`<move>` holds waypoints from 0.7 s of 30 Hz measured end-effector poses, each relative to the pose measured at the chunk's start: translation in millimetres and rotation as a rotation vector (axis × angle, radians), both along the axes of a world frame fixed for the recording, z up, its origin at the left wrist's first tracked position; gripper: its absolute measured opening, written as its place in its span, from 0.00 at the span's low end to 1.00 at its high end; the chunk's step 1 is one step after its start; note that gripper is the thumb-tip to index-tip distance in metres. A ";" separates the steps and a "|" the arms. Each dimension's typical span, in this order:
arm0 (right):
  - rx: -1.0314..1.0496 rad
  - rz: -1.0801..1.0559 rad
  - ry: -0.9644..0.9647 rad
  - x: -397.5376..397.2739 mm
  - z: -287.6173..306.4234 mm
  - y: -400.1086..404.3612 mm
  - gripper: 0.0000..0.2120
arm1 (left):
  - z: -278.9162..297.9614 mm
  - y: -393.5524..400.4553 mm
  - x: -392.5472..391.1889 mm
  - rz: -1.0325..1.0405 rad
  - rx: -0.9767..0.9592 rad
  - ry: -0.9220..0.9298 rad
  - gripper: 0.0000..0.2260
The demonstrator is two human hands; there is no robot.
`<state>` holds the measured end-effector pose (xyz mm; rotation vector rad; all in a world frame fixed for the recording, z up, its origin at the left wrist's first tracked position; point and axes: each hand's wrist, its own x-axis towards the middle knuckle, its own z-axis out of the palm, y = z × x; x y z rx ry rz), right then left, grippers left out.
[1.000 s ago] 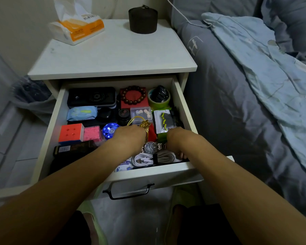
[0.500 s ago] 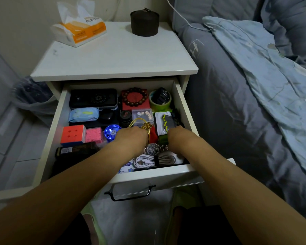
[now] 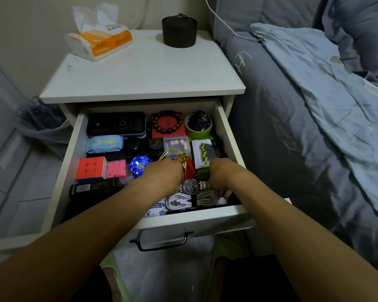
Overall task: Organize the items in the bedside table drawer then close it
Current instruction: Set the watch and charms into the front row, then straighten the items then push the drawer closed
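Watch: the silver wristwatch [image 3: 191,186] lies face up near the front of the drawer, between the two hands, its metal band running out to either side towards each hand.
Left hand: the left hand [image 3: 162,175] is at the band's left end, knuckles up; the fingers curl down out of sight, so I cannot tell whether they pinch the band or only rest on it.
Right hand: the right hand [image 3: 222,174] sits at the band's right end, fingers likewise bent under; a grip looks likely but cannot be confirmed.
Step in hand: by my judgement, settling the watch into a slot of its own.
How to do it well: lift by both band ends together so the face stays level, and set it down flat rather than dropping it on the cable.
Close neighbours: a coiled white cable [image 3: 183,201] lies just in front of the watch; a gold bangle [image 3: 179,158] stands just behind, close to the left hand and easy to snag.
Drawer: the drawer [image 3: 196,216] is pulled well out of the bedside table [image 3: 144,70]; cube [image 3: 91,168], bead bracelet [image 3: 167,122] and dice box [image 3: 177,143] already sit in tidy rows.
Remaining: closing by the black handle [image 3: 162,241], once nothing stands above the rim.
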<state>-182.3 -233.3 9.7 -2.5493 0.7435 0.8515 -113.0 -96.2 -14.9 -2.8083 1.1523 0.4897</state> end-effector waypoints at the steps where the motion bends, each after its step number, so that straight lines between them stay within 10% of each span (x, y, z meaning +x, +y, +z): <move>1: -0.006 0.016 0.013 0.9 -0.1 0.1 0.09 | 0.5 0.3 0.2 0.000 -0.005 0.005 0.10; 14: 0.017 0.014 -0.512 -2.9 31.8 9.5 0.09 | 43.1 40.0 19.0 0.183 -0.395 0.116 0.05; 21: 0.028 0.048 -0.637 15.0 29.0 26.4 0.10 | 40.6 88.5 70.4 0.268 -0.271 -0.084 0.24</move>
